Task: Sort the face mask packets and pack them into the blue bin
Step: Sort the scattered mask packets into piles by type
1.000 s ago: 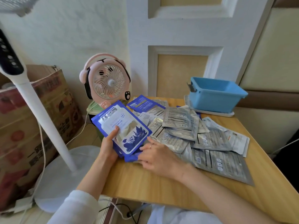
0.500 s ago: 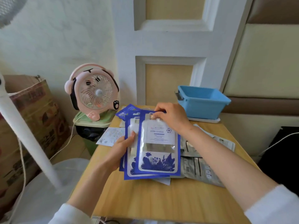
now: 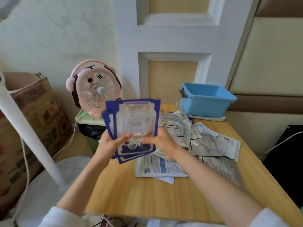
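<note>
A stack of several blue-bordered face mask packets (image 3: 134, 122) stands upright above the table's left side. My left hand (image 3: 111, 143) grips the stack's lower left edge. My right hand (image 3: 159, 141) holds its lower right edge, thumb across the front. Several silver packets (image 3: 203, 145) lie in a loose heap on the wooden table (image 3: 147, 197), right of the stack. A larger printed packet (image 3: 159, 166) lies nearest me. The blue bin (image 3: 206, 102) sits on a white lid at the table's far right corner; its inside is mostly hidden.
A pink desk fan (image 3: 93, 89) stands on a green-lidded waste bin (image 3: 88, 120) left of the table. A white pedestal fan pole (image 3: 27, 128) and a cardboard box (image 3: 29, 122) fill the left. A black item with a white cable (image 3: 285, 145) sits to the right.
The blue stack has been lifted off the table and raised upright. My right hand has slid from the stack's top edge down to its lower right edge. The camera has tilted.
</note>
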### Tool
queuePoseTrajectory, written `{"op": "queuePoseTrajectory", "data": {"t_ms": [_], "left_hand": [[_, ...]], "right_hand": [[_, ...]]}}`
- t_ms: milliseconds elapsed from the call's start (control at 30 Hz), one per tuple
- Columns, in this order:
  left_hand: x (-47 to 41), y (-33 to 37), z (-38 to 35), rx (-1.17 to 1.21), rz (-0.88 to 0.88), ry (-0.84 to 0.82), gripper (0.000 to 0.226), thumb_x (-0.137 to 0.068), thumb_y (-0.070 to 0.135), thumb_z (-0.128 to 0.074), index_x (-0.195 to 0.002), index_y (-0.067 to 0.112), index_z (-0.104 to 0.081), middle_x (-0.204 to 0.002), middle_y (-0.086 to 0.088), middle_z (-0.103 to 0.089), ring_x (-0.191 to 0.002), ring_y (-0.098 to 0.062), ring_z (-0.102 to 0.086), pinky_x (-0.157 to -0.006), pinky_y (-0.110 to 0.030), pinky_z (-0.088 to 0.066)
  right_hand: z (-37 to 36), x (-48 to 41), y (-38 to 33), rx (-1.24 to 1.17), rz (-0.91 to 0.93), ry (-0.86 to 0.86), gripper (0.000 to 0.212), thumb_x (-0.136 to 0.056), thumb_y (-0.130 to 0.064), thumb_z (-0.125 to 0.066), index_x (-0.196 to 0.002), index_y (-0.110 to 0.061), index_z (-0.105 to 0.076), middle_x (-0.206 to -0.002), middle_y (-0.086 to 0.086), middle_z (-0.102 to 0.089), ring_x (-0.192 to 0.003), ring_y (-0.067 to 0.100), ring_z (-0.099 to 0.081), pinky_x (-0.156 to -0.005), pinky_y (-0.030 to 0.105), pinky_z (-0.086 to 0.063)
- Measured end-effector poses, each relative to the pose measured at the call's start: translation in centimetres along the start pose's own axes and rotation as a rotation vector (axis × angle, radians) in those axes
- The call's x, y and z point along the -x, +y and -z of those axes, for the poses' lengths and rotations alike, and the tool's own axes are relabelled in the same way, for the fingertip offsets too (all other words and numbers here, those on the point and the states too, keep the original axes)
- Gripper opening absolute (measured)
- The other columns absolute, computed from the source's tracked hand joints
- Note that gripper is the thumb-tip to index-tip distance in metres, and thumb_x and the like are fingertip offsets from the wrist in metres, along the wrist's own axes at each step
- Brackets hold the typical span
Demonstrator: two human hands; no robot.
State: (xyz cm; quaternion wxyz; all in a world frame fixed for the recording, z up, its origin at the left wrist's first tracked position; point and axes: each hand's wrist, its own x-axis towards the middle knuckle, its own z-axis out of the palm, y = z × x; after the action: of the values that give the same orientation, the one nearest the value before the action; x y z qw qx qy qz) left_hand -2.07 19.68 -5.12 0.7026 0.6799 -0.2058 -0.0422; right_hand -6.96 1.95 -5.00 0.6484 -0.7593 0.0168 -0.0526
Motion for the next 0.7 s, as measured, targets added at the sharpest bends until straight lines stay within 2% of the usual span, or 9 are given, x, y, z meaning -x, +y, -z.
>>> {"op": "queuePoseTrajectory", "data": {"t_ms": [67,133,233,333,400,467,533,600,700], "left_hand": [[1.4,-1.7,-0.2,-0.025,0.026,0.035,0.039,-0.075,-0.001,-0.069,-0.101,0.024,-0.054,-0.083,0.015,-0.073,-0.078,-0.005,-0.070,-0.064,-0.020,-0.055],[3.0,-3.3,-0.9,-0.055,0.012,0.123,0.040,-0.075,-0.004,-0.070,-0.099,0.023,-0.053,-0.079,0.014,-0.073,-0.076,-0.001,-0.068,-0.064,-0.017,-0.053],[3.7,-3.4,-0.7,-0.064,0.036,0.209,0.036,-0.078,0.000,-0.069,-0.102,0.022,-0.053,-0.088,0.006,-0.068,-0.075,-0.008,-0.066,-0.062,-0.015,-0.053],[3.4,-2.1,1.6,-0.011,0.218,0.209,0.038,-0.077,-0.001,-0.070,-0.105,0.015,-0.051,-0.094,-0.003,-0.067,-0.074,-0.016,-0.066,-0.059,-0.025,-0.053],[4.4,-2.1,3.5,-0.056,0.361,0.191,0.036,-0.075,-0.004,-0.070,-0.102,0.009,-0.051,-0.092,-0.010,-0.067,-0.072,-0.022,-0.064,-0.058,-0.030,-0.049],[6.0,-2.7,4.9,-0.188,0.478,0.192,0.037,-0.072,-0.001,-0.074,-0.100,0.006,-0.052,-0.088,-0.012,-0.067,-0.071,-0.023,-0.064,-0.056,-0.030,-0.047],[7.2,-3.2,5.4,-0.338,0.532,0.211,0.048,-0.067,0.005,-0.080,-0.105,0.004,-0.050,-0.094,-0.013,-0.067,-0.076,-0.026,-0.063,-0.059,-0.032,-0.046],[7.5,-3.4,5.4,-0.478,0.517,0.245,0.059,-0.066,0.010,-0.082,-0.112,0.007,-0.045,-0.102,-0.009,-0.061,-0.088,-0.028,-0.059,-0.068,-0.035,-0.044],[7.5,-4.1,5.3,-0.758,0.442,0.211,0.082,-0.065,0.018,-0.084,-0.132,0.005,-0.038,-0.118,-0.012,-0.053,-0.110,-0.033,-0.051,-0.086,-0.040,-0.042]], "right_hand": [[-1.6,0.4,2.6,-0.030,-0.048,0.057,0.046,-0.077,0.007,-0.067,-0.119,-0.004,-0.056,-0.115,0.015,-0.066,-0.096,0.017,-0.064,-0.084,0.021,-0.052],[-3.1,0.8,4.0,-0.087,-0.075,0.063,0.048,-0.079,0.007,-0.065,-0.122,-0.010,-0.052,-0.114,0.006,-0.066,-0.093,0.006,-0.063,-0.079,0.014,-0.050],[-4.6,0.8,3.6,-0.082,-0.098,0.038,0.044,-0.085,-0.003,-0.063,-0.123,-0.017,-0.046,-0.118,0.003,-0.063,-0.101,0.008,-0.061,-0.086,0.019,-0.049],[-4.5,1.4,2.4,0.240,-0.073,-0.006,0.058,-0.084,-0.025,-0.069,-0.132,-0.018,-0.037,-0.126,0.000,-0.055,-0.111,0.012,-0.054,-0.099,0.032,-0.045],[-3.4,2.7,2.7,0.575,0.000,-0.046,0.080,-0.076,-0.040,-0.073,-0.141,-0.024,-0.030,-0.139,-0.003,-0.042,-0.127,0.013,-0.040,-0.107,0.032,-0.034],[-2.6,4.5,3.7,0.869,0.049,-0.146,0.085,-0.073,-0.050,-0.071,-0.144,-0.028,-0.029,-0.147,-0.007,-0.033,-0.136,0.011,-0.028,-0.111,0.031,-0.027],[-2.2,6.1,4.9,1.030,0.129,-0.129,0.067,-0.083,-0.047,-0.062,-0.140,-0.025,-0.037,-0.147,-0.007,-0.035,-0.135,0.011,-0.032,-0.111,0.031,-0.031],[-1.8,6.8,5.5,1.103,0.244,-0.040,0.044,-0.093,-0.032,-0.052,-0.134,-0.018,-0.048,-0.142,-0.002,-0.045,-0.128,0.015,-0.044,-0.106,0.032,-0.038],[-1.3,6.6,5.7,1.192,0.322,-0.055,0.033,-0.096,-0.017,-0.045,-0.127,-0.011,-0.055,-0.136,0.005,-0.053,-0.120,0.022,-0.054,-0.099,0.038,-0.046]]}}
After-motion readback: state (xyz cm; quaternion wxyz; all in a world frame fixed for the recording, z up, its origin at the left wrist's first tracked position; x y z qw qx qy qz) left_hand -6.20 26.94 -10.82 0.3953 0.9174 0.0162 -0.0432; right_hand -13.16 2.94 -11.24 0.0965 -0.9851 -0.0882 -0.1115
